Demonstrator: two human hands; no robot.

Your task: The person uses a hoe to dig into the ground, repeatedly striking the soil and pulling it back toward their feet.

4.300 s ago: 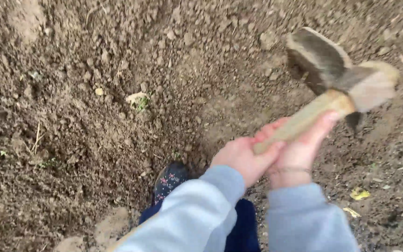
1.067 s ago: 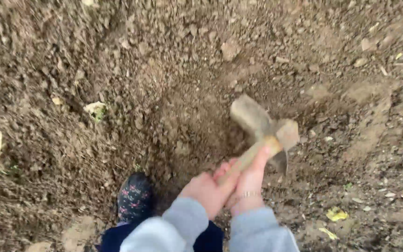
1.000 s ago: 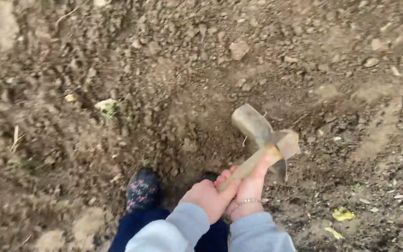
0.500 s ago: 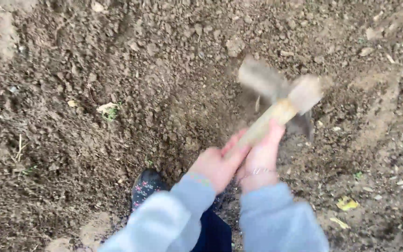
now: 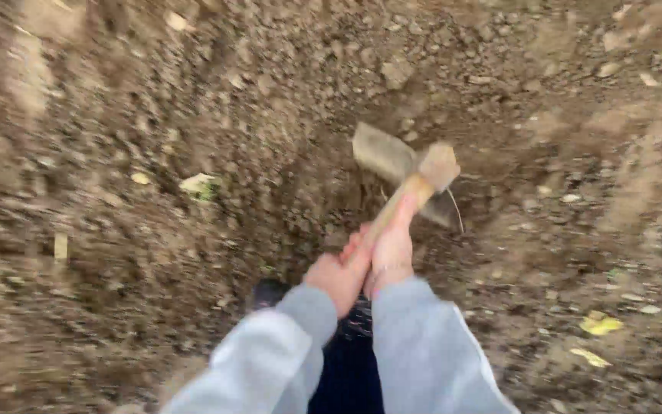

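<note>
Both my hands grip the wooden handle of a short hoe (image 5: 397, 165) over loose brown soil. My left hand (image 5: 337, 277) holds the lower end of the handle. My right hand (image 5: 392, 247) is wrapped around it just above, a thin bracelet at the wrist. The hoe's soil-caked metal blade points up and left, low over a dug hollow (image 5: 323, 203) in the earth. Grey sleeves cover both forearms. The picture is blurred by motion.
My dark patterned shoe (image 5: 268, 292) stands at the hollow's near edge, just left of my hands. A pale stone with a green sprout (image 5: 199, 185) lies to the left. Yellow leaves (image 5: 601, 325) lie at the lower right. Clods and small stones cover the ground.
The hoe rose from the soil half a second ago and has come back down and left toward the hollow. Both hands stay on the handle; the view has shifted.
</note>
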